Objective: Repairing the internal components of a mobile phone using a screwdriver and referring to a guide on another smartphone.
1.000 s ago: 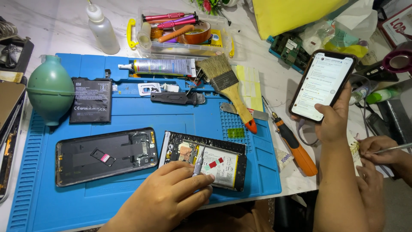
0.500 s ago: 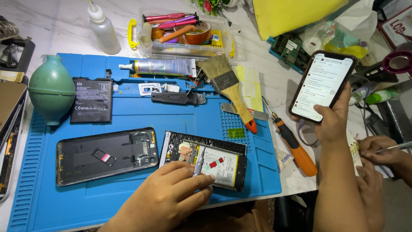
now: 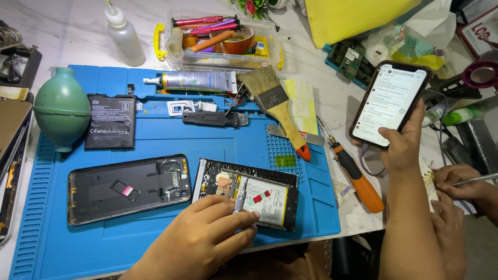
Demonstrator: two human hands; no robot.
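Note:
My left hand (image 3: 207,233) grips a small silver screwdriver (image 3: 239,199), its tip down on the opened phone (image 3: 272,196) that lies on the blue work mat (image 3: 155,140). The phone's inside shows a white battery with red tabs. My right hand (image 3: 402,148) holds a lit smartphone (image 3: 390,101) upright above the table's right side, thumb on its lower edge. A black back cover (image 3: 129,189) lies left of the opened phone, and a loose black battery (image 3: 110,122) lies above it.
On the mat are a green rubber blower (image 3: 61,109), a paintbrush (image 3: 275,103), a glue tube (image 3: 197,81) and a black pry tool (image 3: 215,119). An orange screwdriver (image 3: 358,179) lies off its right edge. A clear tool box (image 3: 223,44) stands behind. Another person's hands (image 3: 461,186) work at far right.
My left hand's fingers have shifted on the opened phone, and the small screwdriver now stands upright between them. The lit smartphone has hardly moved.

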